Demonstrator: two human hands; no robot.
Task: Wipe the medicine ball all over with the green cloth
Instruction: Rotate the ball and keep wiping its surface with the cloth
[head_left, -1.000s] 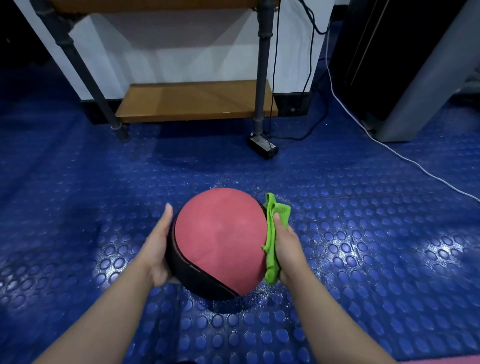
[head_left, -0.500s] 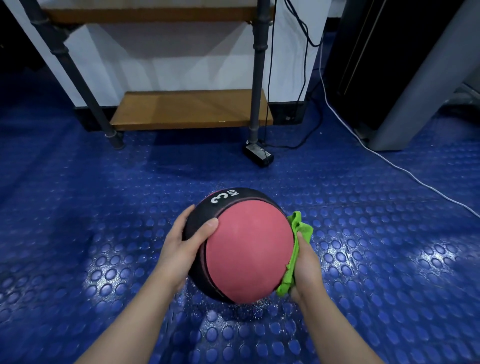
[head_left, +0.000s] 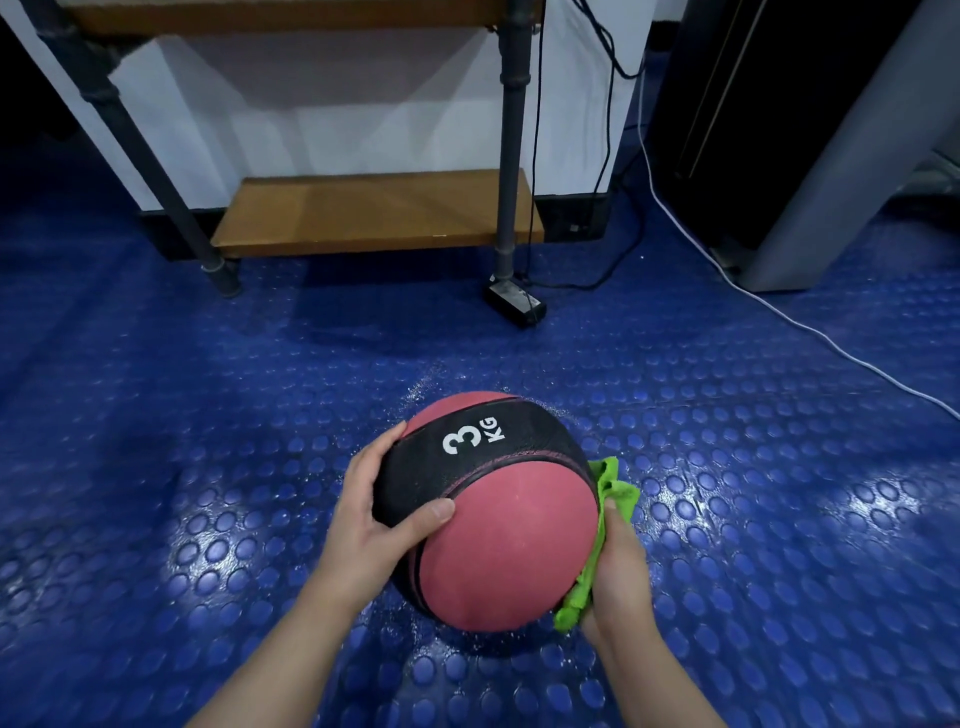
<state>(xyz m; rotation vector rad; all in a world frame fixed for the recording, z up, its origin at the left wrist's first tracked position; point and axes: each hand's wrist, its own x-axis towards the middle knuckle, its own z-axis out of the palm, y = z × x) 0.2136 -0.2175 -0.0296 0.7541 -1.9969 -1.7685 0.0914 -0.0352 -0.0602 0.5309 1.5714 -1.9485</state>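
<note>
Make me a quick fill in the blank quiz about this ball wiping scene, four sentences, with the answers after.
1. The white print on the medicine ball reads 3 ____.
2. The right hand presses the green cloth against the ball's ____ side.
3. The studded floor below the ball is coloured ____.
4. The left hand grips the ball's ____ side.
Answers: KG; right; blue; left.

ball (head_left: 506, 551): pink-red, black band, white "3 KG" | cloth (head_left: 610, 512): bright green | floor (head_left: 208, 467): blue, raised round studs | shelf (head_left: 363, 213): brown wood
</note>
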